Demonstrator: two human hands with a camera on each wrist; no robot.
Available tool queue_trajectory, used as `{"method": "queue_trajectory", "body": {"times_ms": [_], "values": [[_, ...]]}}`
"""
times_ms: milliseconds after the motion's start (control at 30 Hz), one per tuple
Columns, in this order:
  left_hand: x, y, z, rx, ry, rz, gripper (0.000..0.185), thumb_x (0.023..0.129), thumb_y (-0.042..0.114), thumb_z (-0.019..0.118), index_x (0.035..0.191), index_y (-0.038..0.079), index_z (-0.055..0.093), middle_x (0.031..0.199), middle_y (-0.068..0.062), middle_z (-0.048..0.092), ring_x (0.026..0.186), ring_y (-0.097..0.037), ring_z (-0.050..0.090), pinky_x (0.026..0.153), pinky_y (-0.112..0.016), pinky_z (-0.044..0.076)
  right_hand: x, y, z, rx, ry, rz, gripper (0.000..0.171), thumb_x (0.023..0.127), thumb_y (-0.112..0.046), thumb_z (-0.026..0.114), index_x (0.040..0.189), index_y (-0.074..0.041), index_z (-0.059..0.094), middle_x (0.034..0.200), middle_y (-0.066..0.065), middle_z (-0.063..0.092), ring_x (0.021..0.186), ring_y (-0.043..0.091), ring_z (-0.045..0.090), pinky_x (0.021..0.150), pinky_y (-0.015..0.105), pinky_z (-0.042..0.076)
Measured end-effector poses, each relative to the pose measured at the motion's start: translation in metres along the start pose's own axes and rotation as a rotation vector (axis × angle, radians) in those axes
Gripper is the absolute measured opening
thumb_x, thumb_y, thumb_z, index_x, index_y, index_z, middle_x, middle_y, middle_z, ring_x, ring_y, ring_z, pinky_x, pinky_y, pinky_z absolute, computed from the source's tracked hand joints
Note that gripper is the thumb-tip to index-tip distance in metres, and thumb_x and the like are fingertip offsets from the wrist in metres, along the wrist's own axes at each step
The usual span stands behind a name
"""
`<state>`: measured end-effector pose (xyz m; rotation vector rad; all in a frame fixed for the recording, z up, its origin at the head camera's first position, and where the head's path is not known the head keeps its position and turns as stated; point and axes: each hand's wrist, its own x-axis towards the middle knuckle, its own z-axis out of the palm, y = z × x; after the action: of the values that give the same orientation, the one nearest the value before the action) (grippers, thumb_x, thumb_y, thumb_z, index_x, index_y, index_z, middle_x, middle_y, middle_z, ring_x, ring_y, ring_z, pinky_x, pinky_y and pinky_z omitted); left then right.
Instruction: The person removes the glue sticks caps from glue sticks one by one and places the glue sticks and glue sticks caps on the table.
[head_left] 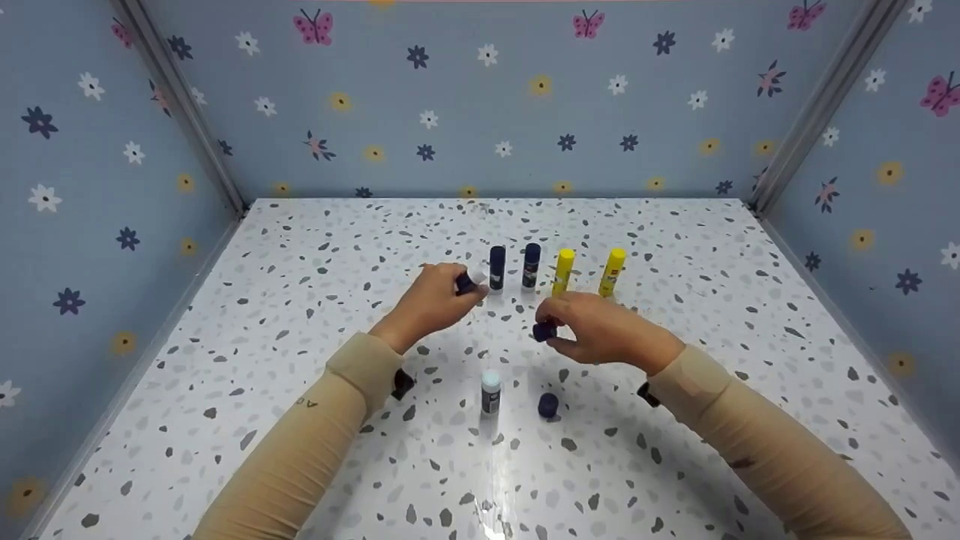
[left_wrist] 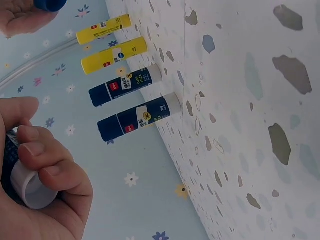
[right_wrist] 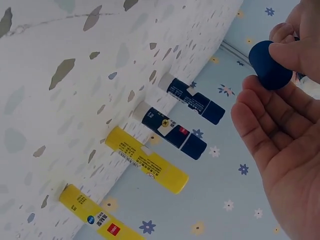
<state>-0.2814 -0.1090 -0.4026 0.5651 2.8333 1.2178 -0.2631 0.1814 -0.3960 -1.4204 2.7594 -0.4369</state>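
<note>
Four capped glue sticks stand in a row on the speckled table (head_left: 315, 247) in the head view: two blue sticks (head_left: 514, 267) and two yellow sticks (head_left: 589, 271). Just left of that row our left hand (head_left: 435, 300) grips a blue stick body (head_left: 466, 283), fingers curled round it. In front of the row our right hand (head_left: 592, 330) pinches a blue cap (head_left: 544, 331) between thumb and fingertips. Only this view shows the open stick (head_left: 490, 391), standing uncapped with its white tip up, well in front of the row, and a loose cap (head_left: 548, 405) lying just right of it. Blue walls (head_left: 480, 97) printed with flowers and butterflies close in the table on three sides.

From the left wrist camera we see what the head view hides: the held stick body (left_wrist: 25, 180) shows its white end, with the thumb and two fingers (left_wrist: 45, 155) wrapped over it. The blue sticks (left_wrist: 132, 102) carry white and red label patches with a yellow round mark; the yellow sticks (left_wrist: 107, 40) have red and blue marks. We cannot read the writing.

From the right wrist camera the cap (right_wrist: 270, 65) sits between the fingertips, the palm (right_wrist: 285, 165) below it open and bare. The row's labels (right_wrist: 172, 127) appear again, the print too small to read.
</note>
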Motion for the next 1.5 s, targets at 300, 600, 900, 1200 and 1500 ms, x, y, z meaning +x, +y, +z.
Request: {"method": "queue_trajectory", "body": {"times_ms": [300,600,900,1200,1500], "values": [[-0.001,-0.002,0.000,-0.050,-0.007,-0.035,0.033,0.106,0.030,0.069,0.081,0.013,0.056,0.079,-0.002,0.057,0.070,-0.016,0.050,0.066,-0.032,0.044,0.001,0.001,0.012,0.000,-0.062,-0.059,0.017,0.097,-0.008,0.078,0.113,-0.005,0.077,0.105,0.009,0.077,0.096,0.026,0.073,0.089,0.045,0.061],[-0.002,-0.006,0.002,-0.055,0.008,-0.048,0.035,0.107,0.031,0.068,0.081,0.014,0.052,0.081,-0.003,0.054,0.071,-0.017,0.049,0.067,-0.033,0.044,0.002,0.002,0.022,-0.001,-0.148,-0.071,0.020,0.094,-0.006,0.079,0.114,-0.003,0.078,0.106,0.009,0.078,0.097,0.026,0.073,0.091,0.046,0.062],[-0.006,-0.010,0.003,-0.099,0.007,-0.048,0.035,0.108,0.034,0.066,0.084,0.014,0.051,0.083,-0.004,0.052,0.070,-0.017,0.048,0.067,-0.034,0.044,0.004,0.004,0.031,-0.009,-0.232,-0.063,0.010,0.091,-0.005,0.078,0.100,-0.007,0.075,0.095,0.004,0.075,0.086,0.021,0.067,0.083,0.042,0.058],[-0.009,-0.011,0.003,-0.142,-0.003,-0.025,0.029,0.109,0.035,0.062,0.094,0.012,0.053,0.087,-0.005,0.054,0.075,-0.019,0.050,0.070,-0.035,0.044,0.003,0.003,0.037,0.009,-0.291,-0.028,0.009,0.091,-0.004,0.078,0.098,-0.010,0.077,0.094,0.002,0.076,0.085,0.017,0.067,0.083,0.039,0.059],[-0.010,-0.014,0.004,-0.198,-0.002,0.060,0.022,0.111,0.029,0.052,0.100,0.011,0.049,0.083,-0.003,0.048,0.073,-0.019,0.046,0.069,-0.035,0.041,0.004,0.002,0.039,0.013,-0.291,-0.031,0.007,0.091,-0.005,0.077,0.095,-0.011,0.077,0.092,0.001,0.076,0.082,0.016,0.067,0.081,0.037,0.059]]}}
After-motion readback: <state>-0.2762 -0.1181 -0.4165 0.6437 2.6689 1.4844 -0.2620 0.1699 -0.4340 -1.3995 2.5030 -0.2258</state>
